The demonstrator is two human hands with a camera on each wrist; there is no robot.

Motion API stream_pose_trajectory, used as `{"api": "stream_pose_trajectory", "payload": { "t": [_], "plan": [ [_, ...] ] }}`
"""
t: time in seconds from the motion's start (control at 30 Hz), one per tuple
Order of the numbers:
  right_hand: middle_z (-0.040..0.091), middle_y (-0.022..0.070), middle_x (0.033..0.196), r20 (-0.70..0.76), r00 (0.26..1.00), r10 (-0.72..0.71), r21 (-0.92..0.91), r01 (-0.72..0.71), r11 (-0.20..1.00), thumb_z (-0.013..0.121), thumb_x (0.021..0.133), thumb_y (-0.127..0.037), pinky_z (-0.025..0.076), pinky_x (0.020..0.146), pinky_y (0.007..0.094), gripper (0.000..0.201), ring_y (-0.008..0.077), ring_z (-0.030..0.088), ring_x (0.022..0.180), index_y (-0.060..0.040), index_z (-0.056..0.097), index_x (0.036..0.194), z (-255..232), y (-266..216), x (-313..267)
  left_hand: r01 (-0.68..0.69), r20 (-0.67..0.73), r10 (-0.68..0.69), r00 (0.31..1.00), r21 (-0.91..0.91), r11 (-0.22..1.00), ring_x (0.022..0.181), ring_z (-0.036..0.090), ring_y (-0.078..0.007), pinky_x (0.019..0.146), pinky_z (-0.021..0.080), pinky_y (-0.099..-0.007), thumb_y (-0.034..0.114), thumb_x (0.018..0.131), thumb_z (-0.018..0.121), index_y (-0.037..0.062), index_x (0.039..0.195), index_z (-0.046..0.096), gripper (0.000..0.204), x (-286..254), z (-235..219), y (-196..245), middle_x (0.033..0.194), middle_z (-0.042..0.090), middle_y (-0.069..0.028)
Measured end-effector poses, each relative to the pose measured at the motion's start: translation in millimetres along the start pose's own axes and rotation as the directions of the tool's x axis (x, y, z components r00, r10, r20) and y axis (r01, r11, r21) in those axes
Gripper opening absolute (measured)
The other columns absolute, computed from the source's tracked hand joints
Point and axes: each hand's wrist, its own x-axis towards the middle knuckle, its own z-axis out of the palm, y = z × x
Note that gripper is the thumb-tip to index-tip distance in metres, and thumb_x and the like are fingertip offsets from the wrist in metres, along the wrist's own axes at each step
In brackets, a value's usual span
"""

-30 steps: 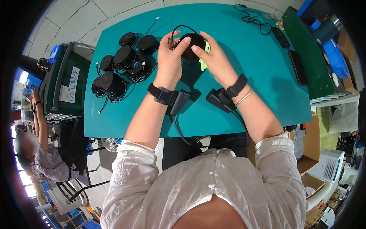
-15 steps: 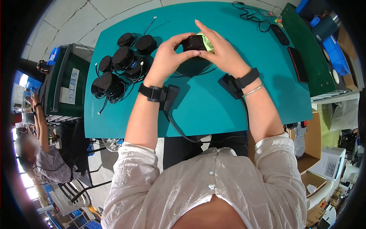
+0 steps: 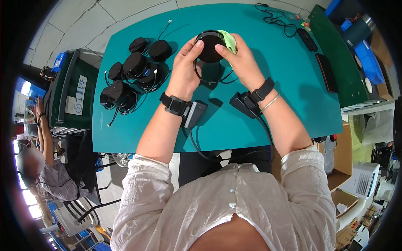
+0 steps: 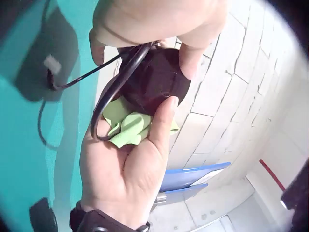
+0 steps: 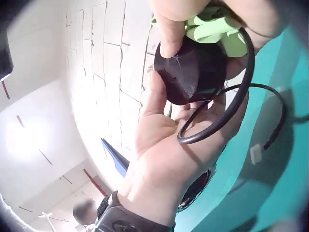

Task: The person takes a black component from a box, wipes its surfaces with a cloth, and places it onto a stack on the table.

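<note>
Both hands hold up a black cylindrical device (image 3: 211, 51) above the teal table, its round glossy face turned toward the head camera. My left hand (image 3: 185, 71) grips the left side, thumb on the face. On the other side my right hand (image 3: 243, 62) grips it, thumb also on the face, with a light-green cloth (image 3: 228, 42) bunched between hand and rim. The cloth shows at the side wall in the right wrist view too (image 5: 215, 30). From the device hangs a looped black cable (image 5: 247, 67), ending in a white connector (image 5: 256, 154).
Several similar black cylinders (image 3: 135, 63) with cables stand at the table's left. At the right lie a dark flat object with a red edge (image 3: 326, 73), a power strip (image 3: 307, 40) and a black cord (image 3: 274, 19). Another person (image 3: 58, 175) is at the far left.
The device was tipped so its side wall showed half a second ago; now its round face is turned up again. The right hand has come back inward, and the cloth sits at the upper right rim.
</note>
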Motion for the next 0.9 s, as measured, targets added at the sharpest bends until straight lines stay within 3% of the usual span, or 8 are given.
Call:
{"api": "stream_pose_trajectory", "payload": {
  "t": [0.07, 0.13, 0.23, 0.6, 0.67, 0.77, 0.8, 0.9],
  "plan": [
    [0.063, 0.0137, 0.105, 0.006, 0.997, -0.082, -0.419, 0.077, 0.905, 0.064, 0.091, -0.032, 0.049, 0.080, 0.0350, 0.040, 0.0244, 0.062, 0.094, -0.0018, 0.052, 0.114, -8.5, -13.6, 1.4, -0.107, 0.059, 0.090, 0.994, 0.422, 0.900, 0.108, 0.056, -0.0162, 0.096, 0.044, -0.0302, 0.013, 0.086, 0.069, -0.0005, 0.120, 0.057, 0.038, 3.7, -4.0, 6.7, 0.114, 0.061, -0.0090],
    [0.063, 0.0147, 0.100, 0.045, 0.978, -0.202, -0.542, 0.193, 0.817, 0.060, 0.093, -0.036, 0.049, 0.076, 0.0370, 0.039, 0.0280, 0.062, 0.090, -0.0034, 0.053, 0.113, -11.5, -15.2, 0.3, -0.222, 0.174, 0.152, 0.973, 0.520, 0.825, 0.108, 0.055, -0.0172, 0.095, 0.043, -0.0303, 0.010, 0.081, 0.073, -0.0014, 0.123, 0.056, 0.047, 2.7, -4.2, 12.3, 0.112, 0.060, -0.0083],
    [0.064, 0.0156, 0.088, 0.070, 0.962, -0.263, -0.645, 0.245, 0.724, 0.052, 0.096, -0.042, 0.049, 0.070, 0.0399, 0.039, 0.0340, 0.062, 0.081, -0.0051, 0.056, 0.108, -10.7, -18.1, -2.7, -0.047, 0.181, -0.111, 0.977, 0.694, 0.719, 0.106, 0.055, -0.0162, 0.093, 0.046, -0.0299, 0.006, 0.078, 0.074, -0.0007, 0.128, 0.055, 0.055, 0.0, -5.9, 16.5, 0.118, 0.058, -0.0086],
    [0.057, 0.0213, 0.069, -0.372, 0.908, -0.193, -0.611, -0.083, 0.787, 0.046, 0.097, -0.036, 0.043, 0.062, 0.0451, 0.044, 0.0396, 0.055, 0.066, 0.0029, 0.059, 0.083, -72.5, -6.0, 24.1, -0.014, 0.137, -0.061, 0.989, 0.487, 0.873, 0.100, 0.059, -0.0147, 0.093, 0.046, -0.0285, -0.001, 0.076, 0.072, -0.0001, 0.125, 0.059, 0.050, 5.4, -13.3, 25.3, 0.114, 0.061, -0.0079],
    [0.064, 0.0191, 0.083, -0.373, 0.918, -0.136, -0.674, -0.168, 0.720, 0.050, 0.095, -0.034, 0.047, 0.069, 0.0414, 0.038, 0.0352, 0.060, 0.078, -0.0001, 0.065, 0.088, -99.5, 2.0, 30.6, -0.084, 0.144, 0.014, 0.989, 0.490, 0.868, 0.100, 0.059, -0.0148, 0.094, 0.045, -0.0288, -0.003, 0.076, 0.072, -0.0001, 0.124, 0.060, 0.049, 4.6, -15.2, 28.8, 0.113, 0.062, -0.0079],
    [0.062, 0.0138, 0.116, -0.177, 0.874, -0.452, -0.958, -0.046, 0.285, 0.057, 0.092, -0.032, 0.047, 0.088, 0.0371, 0.030, 0.0284, 0.054, 0.110, -0.0115, 0.068, 0.111, -114.9, 35.1, 32.9, -0.172, 0.136, 0.116, 0.984, 0.530, 0.830, 0.101, 0.060, -0.0153, 0.093, 0.046, -0.0285, -0.008, 0.074, 0.071, -0.0012, 0.119, 0.061, 0.047, 4.1, -12.7, 33.5, 0.112, 0.064, -0.0077],
    [0.062, 0.0138, 0.116, -0.178, 0.873, -0.454, -0.958, -0.048, 0.284, 0.057, 0.092, -0.032, 0.047, 0.088, 0.0371, 0.030, 0.0284, 0.054, 0.110, -0.0115, 0.068, 0.111, -102.3, 25.6, 31.9, -0.172, 0.138, 0.116, 0.984, 0.530, 0.830, 0.101, 0.060, -0.0153, 0.093, 0.046, -0.0285, -0.008, 0.074, 0.071, -0.0012, 0.119, 0.061, 0.047, 4.1, -12.0, 33.2, 0.112, 0.064, -0.0077],
    [0.064, 0.0153, 0.109, -0.054, 0.910, -0.411, -0.717, 0.251, 0.650, 0.057, 0.093, -0.033, 0.049, 0.084, 0.0358, 0.032, 0.0256, 0.060, 0.104, -0.0100, 0.065, 0.113, -50.9, -15.0, 19.8, -0.199, 0.152, 0.132, 0.980, 0.638, 0.744, 0.101, 0.060, -0.0158, 0.092, 0.047, -0.0283, -0.008, 0.074, 0.070, -0.0008, 0.120, 0.059, 0.048, 4.3, -10.5, 30.7, 0.113, 0.064, -0.0080]
  ]
}}
